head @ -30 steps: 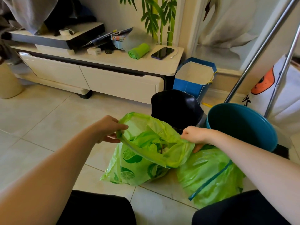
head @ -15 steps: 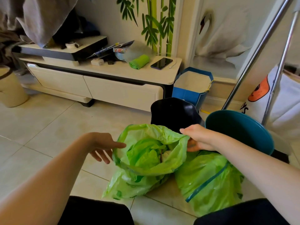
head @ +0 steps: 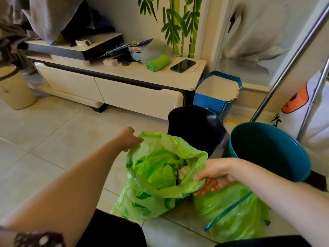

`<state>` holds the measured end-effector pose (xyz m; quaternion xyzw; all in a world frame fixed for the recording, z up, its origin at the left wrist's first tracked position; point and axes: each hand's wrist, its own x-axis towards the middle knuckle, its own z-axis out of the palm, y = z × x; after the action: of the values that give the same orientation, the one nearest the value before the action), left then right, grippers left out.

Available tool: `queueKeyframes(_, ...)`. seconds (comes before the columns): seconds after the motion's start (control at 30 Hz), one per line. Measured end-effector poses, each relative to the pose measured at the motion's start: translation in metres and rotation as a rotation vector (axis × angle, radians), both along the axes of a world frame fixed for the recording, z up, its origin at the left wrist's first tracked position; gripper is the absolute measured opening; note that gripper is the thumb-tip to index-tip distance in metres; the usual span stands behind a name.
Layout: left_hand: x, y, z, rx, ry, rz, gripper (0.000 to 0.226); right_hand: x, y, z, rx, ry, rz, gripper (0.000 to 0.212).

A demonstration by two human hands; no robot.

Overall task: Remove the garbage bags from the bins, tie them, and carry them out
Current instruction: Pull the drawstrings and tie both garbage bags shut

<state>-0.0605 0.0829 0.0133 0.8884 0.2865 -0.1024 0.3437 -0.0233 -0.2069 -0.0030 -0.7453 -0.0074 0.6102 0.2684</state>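
- The left hand [head: 128,139] pinches the far rim of the open, lime-printed green plastic garbage bag [head: 160,177].
- The right hand [head: 214,175] grips its near-right rim.
- A second green bag with a blue drawstring [head: 231,214] lies just beside it.

Tiled floor [head: 58,132] carries two green bags [head: 142,202], two bins [head: 195,125].

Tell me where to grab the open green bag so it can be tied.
Take the open green bag by its loose rim, from above, on opposite sides. The mouth gapes upward and the thin plastic bunches easily. The left hand grips the far-left edge, the right hand the near-right.
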Motion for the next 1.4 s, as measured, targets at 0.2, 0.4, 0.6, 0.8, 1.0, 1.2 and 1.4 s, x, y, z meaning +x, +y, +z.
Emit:
queueKeyframes(0.2, 0.011, 0.000, -0.010, 0.151, 0.069, -0.009, 0.050, -0.003, 0.004, 0.002, 0.007, 0.004, -0.309, 0.042)
queueKeyframes(0.4, 0.012, -0.004, -0.020, 0.068, 0.150, -0.035, 0.044, -0.004, 0.006, -0.004, -0.016, -0.041, -0.441, 0.019)
queueKeyframes(0.6, 0.017, -0.006, -0.012, -0.079, 0.031, 0.053, 0.054, -0.004, -0.002, 0.004, 0.093, -0.107, -0.466, 0.012)
queueKeyframes(0.8, 0.025, -0.018, -0.002, -0.282, -0.053, 0.100, 0.028, -0.013, -0.017, 0.022, 0.133, -0.159, -0.408, 0.015)
queueKeyframes(1.0, 0.023, -0.016, -0.005, -0.259, -0.080, 0.062, 0.016, -0.016, -0.025, 0.037, 0.141, -0.448, -0.360, 0.009)
queueKeyframes(1.2, 0.017, -0.012, 0.004, -0.278, -0.181, 0.063, 0.011, -0.022, -0.025, 0.051, 0.294, -0.560, -0.408, 0.014)
queueKeyframes(1.4, 0.013, -0.015, 0.004, -0.241, -0.195, 0.018, 0.016, -0.029, -0.020, 0.065, 0.395, -0.655, -0.393, 0.018)
